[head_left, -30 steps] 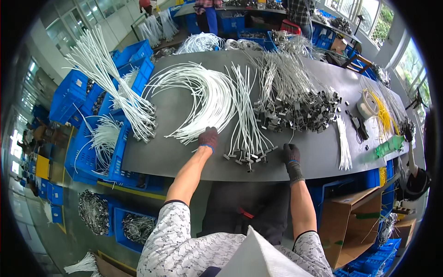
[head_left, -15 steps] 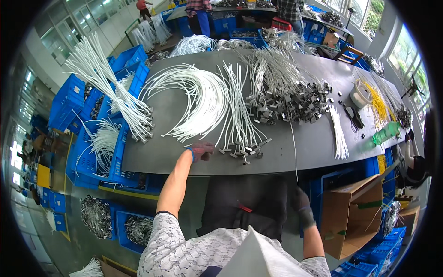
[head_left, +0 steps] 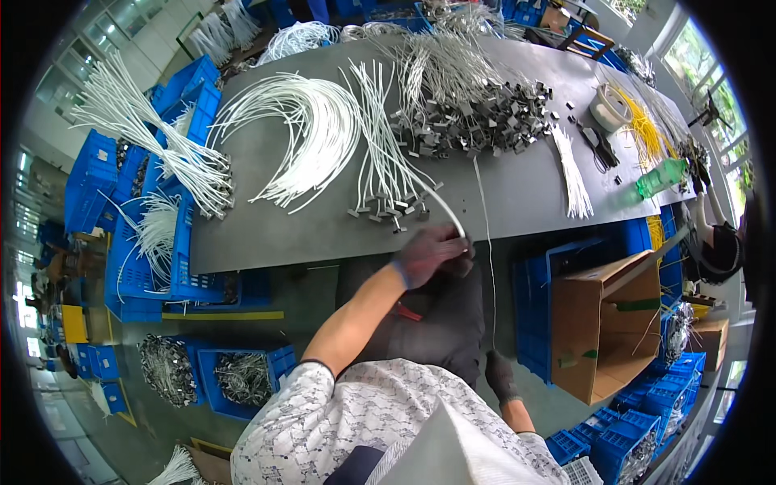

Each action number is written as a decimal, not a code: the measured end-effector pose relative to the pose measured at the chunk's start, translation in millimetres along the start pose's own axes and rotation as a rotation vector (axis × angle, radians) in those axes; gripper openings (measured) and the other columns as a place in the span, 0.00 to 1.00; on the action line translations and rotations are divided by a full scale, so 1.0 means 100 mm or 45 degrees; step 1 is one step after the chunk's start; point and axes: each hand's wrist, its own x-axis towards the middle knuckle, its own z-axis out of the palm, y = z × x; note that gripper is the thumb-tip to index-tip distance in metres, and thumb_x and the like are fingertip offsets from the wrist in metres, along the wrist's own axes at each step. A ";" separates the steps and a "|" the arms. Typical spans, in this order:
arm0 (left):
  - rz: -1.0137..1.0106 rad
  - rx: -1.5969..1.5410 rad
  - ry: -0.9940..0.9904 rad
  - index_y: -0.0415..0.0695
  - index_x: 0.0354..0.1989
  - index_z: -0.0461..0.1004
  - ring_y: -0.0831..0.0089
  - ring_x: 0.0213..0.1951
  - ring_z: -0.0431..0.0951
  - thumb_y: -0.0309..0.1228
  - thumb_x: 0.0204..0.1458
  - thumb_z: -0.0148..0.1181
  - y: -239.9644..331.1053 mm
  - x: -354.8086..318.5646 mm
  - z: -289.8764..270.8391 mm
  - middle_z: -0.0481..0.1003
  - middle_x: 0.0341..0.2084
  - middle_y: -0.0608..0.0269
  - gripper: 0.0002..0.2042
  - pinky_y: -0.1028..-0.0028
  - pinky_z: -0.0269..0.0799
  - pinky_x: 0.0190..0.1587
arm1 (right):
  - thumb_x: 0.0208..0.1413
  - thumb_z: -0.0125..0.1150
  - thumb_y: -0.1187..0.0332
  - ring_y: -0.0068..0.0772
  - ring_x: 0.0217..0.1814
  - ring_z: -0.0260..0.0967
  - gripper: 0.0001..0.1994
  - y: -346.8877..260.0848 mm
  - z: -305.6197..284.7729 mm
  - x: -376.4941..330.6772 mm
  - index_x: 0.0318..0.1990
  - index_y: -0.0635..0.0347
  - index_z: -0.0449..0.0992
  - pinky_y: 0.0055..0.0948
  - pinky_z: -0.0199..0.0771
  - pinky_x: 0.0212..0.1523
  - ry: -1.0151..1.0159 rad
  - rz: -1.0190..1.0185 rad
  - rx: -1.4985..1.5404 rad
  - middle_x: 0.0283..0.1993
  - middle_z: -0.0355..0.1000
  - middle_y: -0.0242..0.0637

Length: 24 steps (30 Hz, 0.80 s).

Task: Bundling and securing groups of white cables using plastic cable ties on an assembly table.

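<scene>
- Pinching a thin white cable (head_left: pixel 449 208) at the worktop (head_left: pixel 323 230) edge, my gloved left hand (head_left: pixel 428 252) is closed on it.
- Right hand (head_left: pixel 499 376) hangs low by a strand (head_left: pixel 490 267); grip I cannot tell.
- Cable looks light, floppy; best held near the metal end.

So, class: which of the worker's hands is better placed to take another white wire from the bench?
Probably the left hand: it sits at the bench edge beside the white wires. The right hand hangs low, below the bench.
</scene>
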 end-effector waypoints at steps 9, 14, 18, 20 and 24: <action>0.285 -0.203 0.488 0.38 0.44 0.74 0.67 0.35 0.82 0.26 0.61 0.59 -0.43 0.91 -0.09 0.79 0.36 0.59 0.07 0.65 0.84 0.40 | 0.60 0.50 0.69 0.63 0.44 0.76 0.11 -0.41 -0.40 0.44 0.40 0.62 0.79 0.51 0.76 0.42 -0.131 -0.040 -0.151 0.39 0.77 0.58; 0.778 0.090 0.870 0.39 0.39 0.78 0.72 0.31 0.82 0.28 0.62 0.58 0.07 0.92 -0.46 0.80 0.30 0.62 0.06 0.71 0.81 0.37 | 0.57 0.52 0.69 0.63 0.44 0.76 0.09 -0.06 -0.23 0.23 0.38 0.61 0.79 0.52 0.76 0.43 -0.276 0.054 -0.245 0.39 0.77 0.59; 0.929 0.108 0.870 0.39 0.36 0.78 0.73 0.32 0.82 0.29 0.62 0.59 0.15 0.83 -0.60 0.80 0.28 0.63 0.06 0.72 0.80 0.36 | 0.56 0.54 0.69 0.63 0.44 0.76 0.09 0.06 -0.12 0.15 0.36 0.62 0.79 0.52 0.76 0.42 -0.373 0.081 -0.251 0.39 0.77 0.59; 0.855 0.147 0.882 0.40 0.38 0.78 0.75 0.29 0.81 0.28 0.62 0.58 0.12 0.81 -0.66 0.80 0.28 0.63 0.06 0.73 0.79 0.34 | 0.55 0.55 0.69 0.63 0.44 0.76 0.08 0.07 -0.09 0.14 0.36 0.62 0.79 0.53 0.76 0.42 -0.363 0.069 -0.249 0.39 0.77 0.59; 0.448 -0.064 0.593 0.40 0.40 0.78 0.75 0.29 0.81 0.29 0.62 0.57 0.01 0.72 -0.82 0.80 0.29 0.62 0.06 0.73 0.80 0.35 | 0.55 0.55 0.69 0.63 0.44 0.76 0.09 0.08 -0.05 0.11 0.38 0.60 0.80 0.52 0.76 0.42 -0.348 0.039 -0.206 0.39 0.77 0.58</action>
